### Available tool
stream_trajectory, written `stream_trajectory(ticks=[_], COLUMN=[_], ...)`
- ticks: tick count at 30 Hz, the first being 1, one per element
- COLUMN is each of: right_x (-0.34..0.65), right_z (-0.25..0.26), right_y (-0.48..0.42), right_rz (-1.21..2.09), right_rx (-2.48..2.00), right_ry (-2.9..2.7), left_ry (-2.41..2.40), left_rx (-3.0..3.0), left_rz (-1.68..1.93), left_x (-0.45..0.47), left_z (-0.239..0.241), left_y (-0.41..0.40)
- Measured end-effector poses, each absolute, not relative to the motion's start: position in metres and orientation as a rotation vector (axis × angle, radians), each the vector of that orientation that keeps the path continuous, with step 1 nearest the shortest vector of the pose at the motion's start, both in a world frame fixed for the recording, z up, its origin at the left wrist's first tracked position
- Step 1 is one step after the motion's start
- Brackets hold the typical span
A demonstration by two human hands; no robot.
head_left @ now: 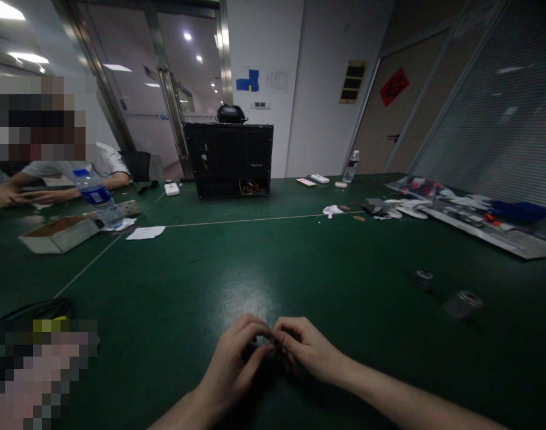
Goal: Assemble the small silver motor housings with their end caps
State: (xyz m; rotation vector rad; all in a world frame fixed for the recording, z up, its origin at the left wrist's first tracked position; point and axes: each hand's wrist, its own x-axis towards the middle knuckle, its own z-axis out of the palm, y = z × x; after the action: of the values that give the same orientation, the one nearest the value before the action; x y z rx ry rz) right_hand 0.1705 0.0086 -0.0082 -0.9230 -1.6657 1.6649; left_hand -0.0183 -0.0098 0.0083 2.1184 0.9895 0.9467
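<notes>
My left hand [237, 361] and my right hand [306, 349] rest together on the green table [237, 263] near its front edge. The fingertips of both curl inward and meet in a pinch around a small dark thing that I cannot make out. Two small grey cylinders, one [423, 278] and a larger one [463, 303], lie on the table to the right of my right hand, well apart from it.
A black computer case [230, 160] stands at the table's far middle. At left are a water bottle [95, 197], an open cardboard box [60, 233], a paper sheet [145, 233] and a seated person's forearms [53, 192]. Flat panels and clutter [474, 221] lie far right.
</notes>
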Motion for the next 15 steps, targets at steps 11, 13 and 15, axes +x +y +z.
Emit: stream_trajectory(ticks=[11, 13, 15], right_x=[0.1723, 0.1724, 0.1724], right_z=[-0.0135, -0.0157, -0.017], right_y=[0.0097, 0.0094, 0.0092], right_rz=[1.683, 1.686, 1.688], right_rx=[-0.864, -0.862, -0.867], right_ry=[-1.667, -1.67, -1.667], left_ry=[0.967, 0.961, 0.952], left_rx=[2.163, 2.166, 2.169], left_rz=[0.982, 0.984, 0.988], left_x=[-0.0175, -0.018, -0.0185], left_z=[0.0084, 0.0062, 0.0048], left_y=[-0.0103, -0.0098, -0.0099])
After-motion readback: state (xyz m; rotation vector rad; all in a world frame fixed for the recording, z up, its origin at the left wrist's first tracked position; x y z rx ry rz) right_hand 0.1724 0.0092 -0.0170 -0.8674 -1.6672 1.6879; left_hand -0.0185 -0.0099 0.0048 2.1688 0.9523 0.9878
